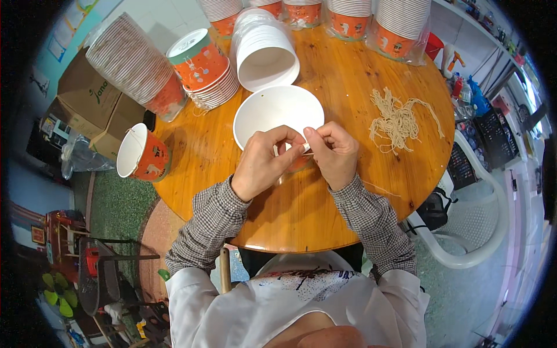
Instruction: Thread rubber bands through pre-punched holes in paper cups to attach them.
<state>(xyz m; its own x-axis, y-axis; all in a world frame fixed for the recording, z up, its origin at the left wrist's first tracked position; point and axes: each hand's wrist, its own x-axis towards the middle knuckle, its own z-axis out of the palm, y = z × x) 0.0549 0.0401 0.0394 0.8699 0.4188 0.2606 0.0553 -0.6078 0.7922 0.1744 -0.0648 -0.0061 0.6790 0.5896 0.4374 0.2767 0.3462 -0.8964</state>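
A white-lined paper bucket stands in front of me, its mouth tipped toward me and a small hole in the far wall. At its near rim, my left hand and my right hand meet with thumbs and fingertips pinched together. A thin beige string trails on the table beside my right cuff, and a short bit of it shows between the fingertips. The fingers hide the exact grip and most of the bucket's orange outside. To the right lies a loose heap of cut strings.
An orange bucket with a string handle stands at the table's left edge. Nested bucket stacks, some in plastic, line the back, including a stack lying on its side. A cardboard box is left; a white plastic chair is right.
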